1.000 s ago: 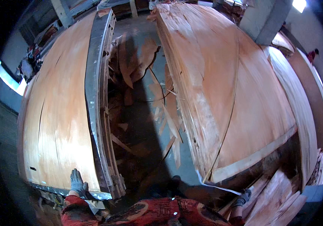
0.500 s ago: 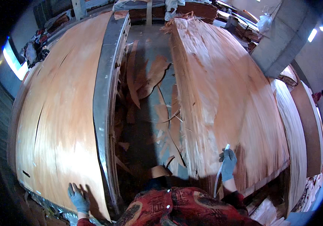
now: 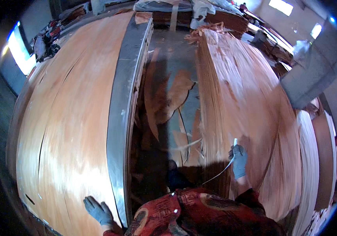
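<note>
My left hand (image 3: 99, 211), in a grey glove, lies with fingers stretched out on a wide tan wood veneer sheet (image 3: 74, 118), close to its near right corner. Long dark splits run through the left part of this sheet. My right hand (image 3: 239, 161), also gloved in grey, is closed around a narrow white strip (image 3: 221, 172). One short, stiff-looking white end sticks up above the fingers, while a thin tail trails down to the left. Beneath this hand is the near part of the right-hand veneer stack (image 3: 251, 98); whether it touches the stack I cannot tell.
A grey metal-like board (image 3: 118, 106) edges the left sheet. Torn veneer scraps (image 3: 178, 92) litter the floor of the gap between the stacks. A concrete pillar (image 3: 314, 74) and more upright-edged sheets (image 3: 308, 157) stand at the right. Wrapped stacks (image 3: 162, 6) lie at the back.
My left hand has slid rightward and nearer to me on the sheet. The white strip's tail has swung out to the left, with my right hand still closed on it. The view has shifted.
</note>
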Motion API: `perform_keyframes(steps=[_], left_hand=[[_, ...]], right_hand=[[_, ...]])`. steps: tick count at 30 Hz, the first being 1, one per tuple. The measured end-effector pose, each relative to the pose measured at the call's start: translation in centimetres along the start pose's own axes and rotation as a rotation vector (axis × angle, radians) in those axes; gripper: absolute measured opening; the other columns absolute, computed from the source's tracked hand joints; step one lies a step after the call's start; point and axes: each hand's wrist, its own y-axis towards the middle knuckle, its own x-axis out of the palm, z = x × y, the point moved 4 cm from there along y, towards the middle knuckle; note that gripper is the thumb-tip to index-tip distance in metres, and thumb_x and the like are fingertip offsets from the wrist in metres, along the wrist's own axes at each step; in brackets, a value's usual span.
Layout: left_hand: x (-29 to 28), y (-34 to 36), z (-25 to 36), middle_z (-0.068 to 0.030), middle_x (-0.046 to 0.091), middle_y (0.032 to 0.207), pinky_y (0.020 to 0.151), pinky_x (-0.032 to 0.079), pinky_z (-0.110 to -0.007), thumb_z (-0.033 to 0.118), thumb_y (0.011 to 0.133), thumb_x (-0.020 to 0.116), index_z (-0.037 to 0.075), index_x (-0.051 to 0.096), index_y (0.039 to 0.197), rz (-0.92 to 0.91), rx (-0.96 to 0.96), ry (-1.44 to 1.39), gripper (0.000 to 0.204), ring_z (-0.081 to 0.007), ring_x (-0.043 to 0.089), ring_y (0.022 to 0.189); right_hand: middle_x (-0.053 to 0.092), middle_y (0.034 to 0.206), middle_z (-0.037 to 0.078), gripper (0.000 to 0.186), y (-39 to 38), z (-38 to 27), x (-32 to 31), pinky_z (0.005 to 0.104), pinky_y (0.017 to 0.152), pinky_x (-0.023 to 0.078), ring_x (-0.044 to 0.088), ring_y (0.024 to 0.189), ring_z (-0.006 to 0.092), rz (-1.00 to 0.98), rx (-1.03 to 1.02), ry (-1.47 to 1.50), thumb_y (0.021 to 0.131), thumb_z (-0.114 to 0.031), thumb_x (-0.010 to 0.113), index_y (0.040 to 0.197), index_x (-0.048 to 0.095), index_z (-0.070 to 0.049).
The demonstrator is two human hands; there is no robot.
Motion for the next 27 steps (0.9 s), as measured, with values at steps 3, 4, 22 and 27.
perform_keyframes(steps=[3, 4, 22, 27], left_hand=[[0.2, -0.9, -1.1, -0.0305, 0.026, 0.143, 0.109, 0.017, -0.055, 0.033, 0.085, 0.043, -0.007, 0.026, 0.139, -0.021, -0.054, 0.067, 0.069, -0.0463, 0.022, 0.133], [0.1, -0.4, -1.0, -0.0307, 0.026, 0.142, 0.109, 0.018, -0.055, 0.033, 0.085, 0.043, -0.008, 0.026, 0.138, 0.012, 0.006, 0.055, 0.069, -0.0465, 0.023, 0.132], [-4.2, 12.5, 1.7, -0.019, 0.055, 0.114, 0.105, 0.025, -0.055, 0.026, 0.071, 0.063, 0.002, 0.052, 0.117, -0.051, -0.294, -0.317, 0.053, -0.0396, 0.05, 0.11], [-3.9, 26.9, 0.2, -0.0185, 0.047, 0.128, 0.101, 0.032, -0.051, 0.027, 0.069, 0.068, 0.001, 0.044, 0.126, 0.164, -0.19, -0.141, 0.068, -0.0437, 0.038, 0.121]], right_hand=[[0.057, 0.064, 0.001, 0.015, 6.9, 1.1, 8.9, 0.0227, 0.048, 0.041, 0.051, 0.053, 0.0089, -0.146, 0.023, -0.043, 0.093, -0.017, 0.054, 0.085, 0.06, -0.005], [0.057, 0.064, 0.001, 0.017, 9.1, 1.2, 12.5, 0.0229, 0.047, 0.041, 0.052, 0.054, 0.0094, -0.217, 0.017, -0.021, 0.093, -0.019, 0.054, 0.085, 0.06, -0.006], [0.064, 0.088, 0.006, 0.013, 19.3, -6.0, 61.0, 0.0308, 0.077, 0.047, 0.058, 0.08, 0.0152, -1.312, -0.244, -0.216, 0.089, -0.01, 0.056, 0.095, 0.062, 0.0], [0.064, 0.08, 0.008, 0.014, 11.5, -5.3, 73.8, 0.029, 0.062, 0.047, 0.058, 0.066, 0.0144, -1.661, -0.228, -0.321, 0.09, -0.012, 0.053, 0.09, 0.062, -0.001]])
